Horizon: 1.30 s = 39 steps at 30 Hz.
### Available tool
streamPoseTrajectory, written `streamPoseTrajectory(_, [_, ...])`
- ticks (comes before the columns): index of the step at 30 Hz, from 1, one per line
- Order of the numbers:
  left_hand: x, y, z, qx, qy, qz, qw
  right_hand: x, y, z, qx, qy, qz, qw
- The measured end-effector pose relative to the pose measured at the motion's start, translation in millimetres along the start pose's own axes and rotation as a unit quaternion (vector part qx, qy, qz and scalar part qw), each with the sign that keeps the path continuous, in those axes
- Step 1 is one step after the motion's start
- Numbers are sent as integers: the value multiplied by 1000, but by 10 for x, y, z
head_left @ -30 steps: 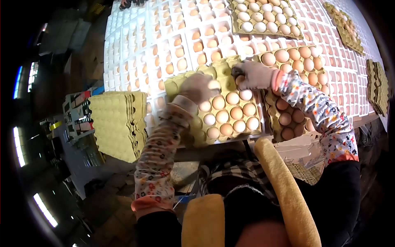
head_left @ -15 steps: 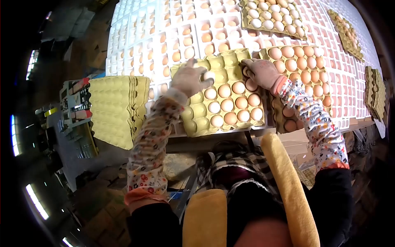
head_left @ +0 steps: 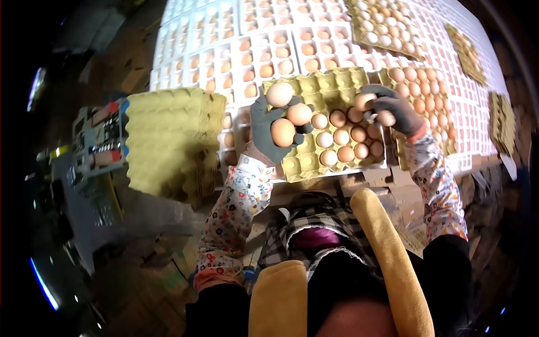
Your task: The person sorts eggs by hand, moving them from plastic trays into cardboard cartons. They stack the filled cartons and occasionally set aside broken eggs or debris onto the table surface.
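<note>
My left hand [head_left: 270, 130], in a dark-palmed glove, is turned palm up over the left part of a yellow pulp tray [head_left: 303, 163], its fingers curled round three eggs [head_left: 282, 132]. At the tray's upper right, my gloved right hand [head_left: 393, 109] holds two eggs [head_left: 385, 118] at its fingers. Several brown and paler eggs [head_left: 341, 137] sit in the right and lower cups of this tray, while its top rows and left cups show bare.
A stack of empty pulp trays [head_left: 168, 143] stands at the left. Filled trays lie to the right [head_left: 424, 90] and top right [head_left: 387, 25]. White trays with eggs [head_left: 224, 56] spread behind. More pulp trays [head_left: 501, 123] are stacked far right.
My left hand has turned palm up and now shows three eggs. My right hand has turned too, with two eggs now visible in it. The whole view has shifted slightly.
</note>
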<state>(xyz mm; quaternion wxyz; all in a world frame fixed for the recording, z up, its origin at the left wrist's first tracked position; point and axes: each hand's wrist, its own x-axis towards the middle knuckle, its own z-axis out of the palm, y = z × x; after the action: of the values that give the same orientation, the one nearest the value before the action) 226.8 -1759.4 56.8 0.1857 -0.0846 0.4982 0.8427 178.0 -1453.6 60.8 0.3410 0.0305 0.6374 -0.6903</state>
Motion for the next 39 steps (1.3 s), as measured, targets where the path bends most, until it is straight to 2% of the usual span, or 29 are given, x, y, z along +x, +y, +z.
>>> streamPoseTrajectory(1, [18,16,-74,-138,13,-96,986,52,15,136,-141,-4,35,989])
streamPoseTrajectory(2, [25,17,-125,-147,0,-98,984,156,6,329,-279,-15,73,957])
streamPoseTrajectory(3, [-15,5,-202,-155,-7,-100,983,241,61,498,-543,7,-12,839])
streamPoseTrajectory(4, [-72,1,-305,-159,-9,-104,982,328,192,653,-755,22,-95,648])
streamPoseTrajectory(6, [-94,-47,-531,-230,-6,-154,961,611,622,587,-811,52,-179,554])
streamPoseTrajectory(9, [-256,203,-589,-266,46,-172,947,773,213,757,-812,-67,-50,578])
streamPoseTrajectory(10, [-299,259,-645,-295,32,-152,943,791,173,754,-778,-59,-34,625])
streamPoseTrajectory(12, [-344,204,-805,-229,41,-49,971,799,197,793,-786,-20,-9,618])
streamPoseTrajectory(13, [-390,313,-827,-206,49,-18,977,877,283,793,-828,-58,-24,557])
streamPoseTrajectory(14, [-473,416,-871,-187,30,-14,982,836,386,771,-822,-25,-21,568])
streamPoseTrajectory(16, [-621,625,-958,-130,-41,12,991,831,224,1037,-918,-135,86,363])
streamPoseTrajectory(17, [-647,655,-974,-144,-32,4,989,823,263,1025,-909,-113,73,395])
streamPoseTrajectory(19, [-615,703,-1127,53,-75,73,993,809,365,855,-891,-81,65,443])
streamPoseTrajectory(20, [-612,757,-1161,62,-82,81,991,784,393,773,-883,-72,70,458])
streamPoseTrajectory(21, [-605,827,-1187,70,-90,90,989,675,219,868,-827,-5,62,558])
streamPoseTrajectory(22, [-607,994,-1213,25,-91,39,995,625,57,958,-793,38,95,600])
streamPoseTrajectory(23, [-601,1160,-1239,-21,-88,-12,996,621,308,769,-699,214,-9,683])
streamPoseTrajectory(24, [-544,1290,-1299,-20,-104,-51,993,619,120,760,-484,170,-13,858])
streamPoseTrajectory(25, [-484,1423,-1367,-12,-126,-93,988,587,-1,868,-261,179,-30,948])
streamPoseTrajectory(26, [-408,1531,-1418,2,-147,-129,981,568,-114,1052,-92,163,-68,980])
streamPoseTrajectory(28, [-181,1667,-1514,-15,-161,-203,966,669,-233,1292,57,90,-155,982])
streamPoseTrajectory(30, [53,1671,-1598,193,-202,-76,957,1073,-305,1258,-28,46,-199,979])
streamPoseTrajectory(32, [374,1692,-1836,14,-161,-163,973,1485,-418,1287,-39,29,-169,984])
streamPoseTrajectory(33, [635,1748,-2004,28,-146,-183,972,1695,-469,1314,-32,39,-141,989])
streamPoseTrajectory(35, [1233,1980,-2318,179,-144,-54,972,2290,-713,1338,-17,64,-79,995])
streamPoseTrajectory(36, [1619,2075,-2506,347,-149,75,923,2580,-877,1324,-33,79,-26,996])
streamPoseTrajectory(37, [2075,2144,-2727,570,-131,259,768,2964,-1042,1326,-59,58,-35,996])
streamPoseTrajectory(38, [2551,2178,-2917,686,-82,388,610,3333,-1195,1342,-131,57,-86,986])
streamPoseTrajectory(39, [3052,2132,-3123,696,-14,263,667,3947,-1212,1223,-228,52,-131,963])
